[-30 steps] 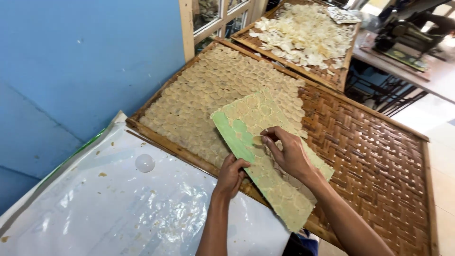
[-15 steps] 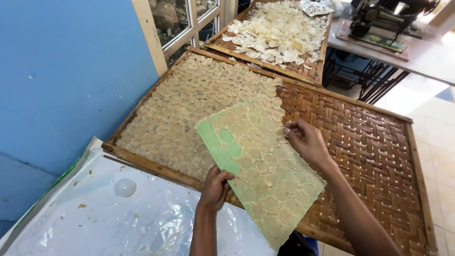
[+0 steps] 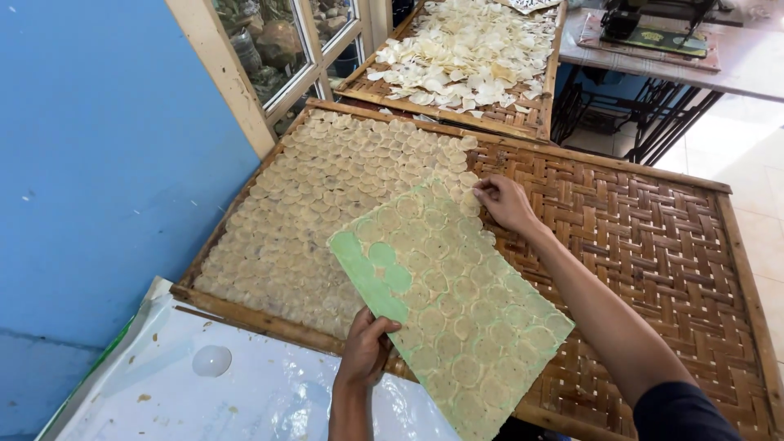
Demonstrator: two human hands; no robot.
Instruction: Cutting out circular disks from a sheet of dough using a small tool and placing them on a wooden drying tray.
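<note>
My left hand (image 3: 364, 351) grips the near edge of a green board (image 3: 445, 306) covered with several thin round crackers. The board lies tilted over a large woven bamboo tray (image 3: 645, 245). My right hand (image 3: 506, 202) reaches past the board's far corner, fingertips pinched on a cracker at the edge of the laid rows (image 3: 327, 204). Those rows of pale round crackers fill the tray's left half; the right half is bare weave.
A second bamboo tray (image 3: 535, 114) with loose white crackers stands farther back. A blue wall (image 3: 98, 163) and a wooden window frame (image 3: 220, 73) are on the left. A plastic-covered surface (image 3: 245, 384) lies near me. A table with metal legs (image 3: 653, 114) is at the back right.
The green board has shifted forward and flattened over the tray. My right hand has moved from the board's middle to its far corner, by the laid crackers. The view has tilted farther over the tray.
</note>
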